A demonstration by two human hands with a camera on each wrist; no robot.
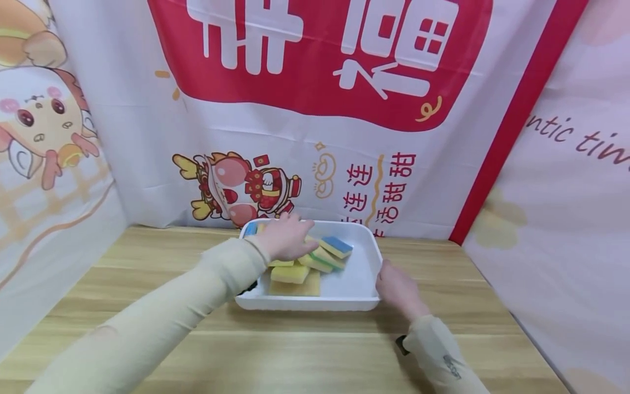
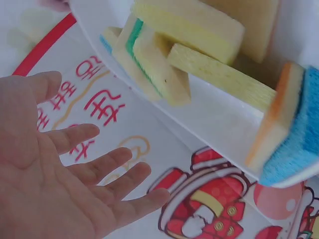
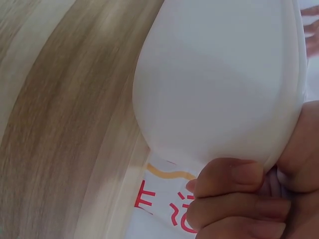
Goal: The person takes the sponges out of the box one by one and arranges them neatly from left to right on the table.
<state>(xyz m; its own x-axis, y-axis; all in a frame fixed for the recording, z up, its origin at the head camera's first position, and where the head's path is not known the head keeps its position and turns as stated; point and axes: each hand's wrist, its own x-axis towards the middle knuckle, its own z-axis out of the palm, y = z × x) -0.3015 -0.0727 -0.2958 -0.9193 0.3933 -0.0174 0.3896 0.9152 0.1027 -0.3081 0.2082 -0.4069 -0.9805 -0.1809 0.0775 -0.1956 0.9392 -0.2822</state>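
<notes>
A white rectangular tray [image 1: 361, 273] holds several sponges. Toward its left and middle lie yellow sponges [image 1: 289, 274], one with a green stripe [image 1: 322, 260], and one with a blue face [image 1: 337, 246]. Another blue sponge [image 2: 294, 134] shows at the tray's end in the left wrist view. My left hand [image 1: 287, 236] hovers over the sponges, its fingers spread and holding nothing. With curled fingers, my right hand [image 1: 397, 287] grips the tray's right rim; the right wrist view shows these fingers [image 3: 229, 177] against the tray wall.
Under the tray is a wood-grain table [image 1: 295, 355]. Behind it hangs a printed cloth [image 1: 275, 126] with red lettering and cartoon figures, close to the tray's far side. More printed cloth walls [image 1: 566, 219] stand at left and right. A dark object [image 1: 248, 288] shows at the tray's left side.
</notes>
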